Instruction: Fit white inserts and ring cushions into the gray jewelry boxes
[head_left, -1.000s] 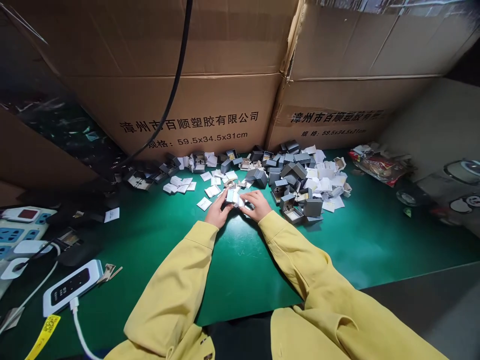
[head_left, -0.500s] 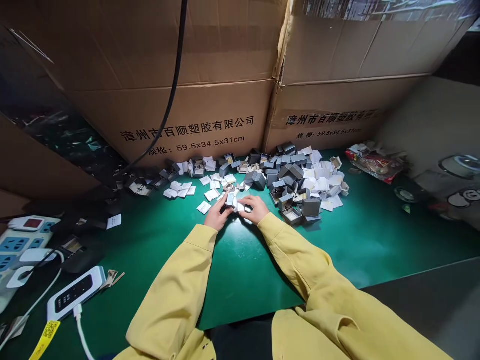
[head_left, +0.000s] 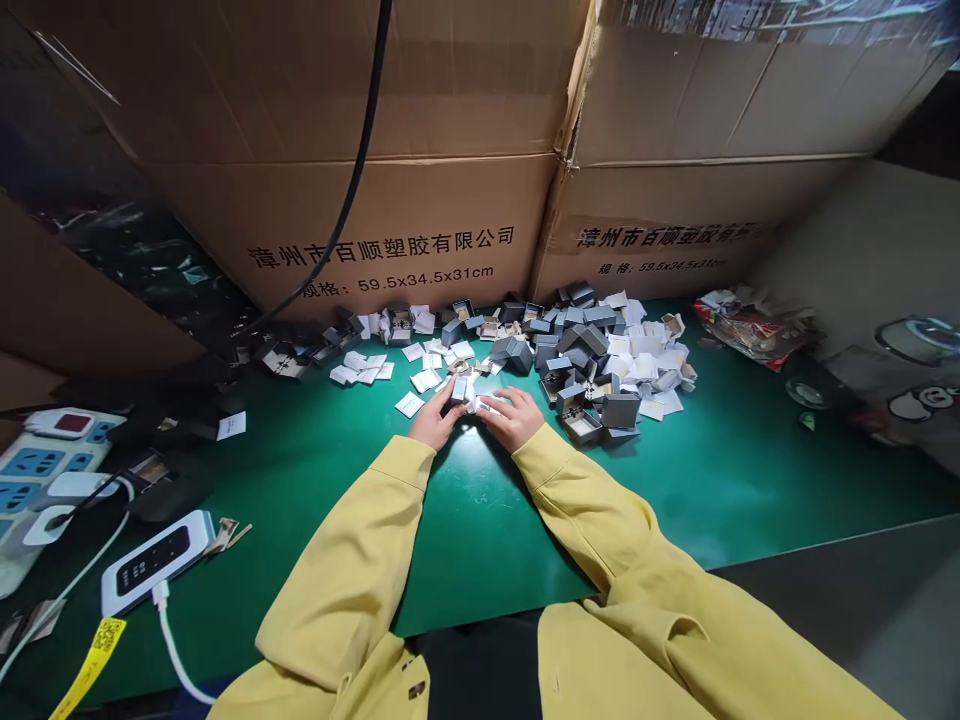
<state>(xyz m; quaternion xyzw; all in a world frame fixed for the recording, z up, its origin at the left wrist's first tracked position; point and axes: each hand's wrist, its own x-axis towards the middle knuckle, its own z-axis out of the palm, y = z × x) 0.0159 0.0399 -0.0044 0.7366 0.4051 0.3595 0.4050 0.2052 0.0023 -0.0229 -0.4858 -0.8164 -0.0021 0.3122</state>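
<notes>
My left hand (head_left: 436, 416) is closed around a small grey box (head_left: 460, 390) just above the green tabletop. From the right, my right hand (head_left: 514, 416) reaches in with bent fingers, its fingertips on a small white card (head_left: 478, 403) at the box's side. The card's far end and the inside of the box are too small to make out. Directly beyond both hands lie loose white cards (head_left: 425, 380) and a beige scrap. A heap of small dark grey boxes (head_left: 585, 345), some with lids up, begins right of my right hand.
White folded papers (head_left: 649, 355) pile up at the heap's right. Large cardboard cartons (head_left: 390, 220) wall off the back, with a black cable (head_left: 360, 150) hanging in front. At left are a power strip (head_left: 37, 465) and a white device (head_left: 156, 562). A red plastic bag (head_left: 754, 330) lies far right.
My right hand's fingers have straightened slightly over the white card. My left hand keeps the grey box in nearly the same place. The whole view has shifted a little.
</notes>
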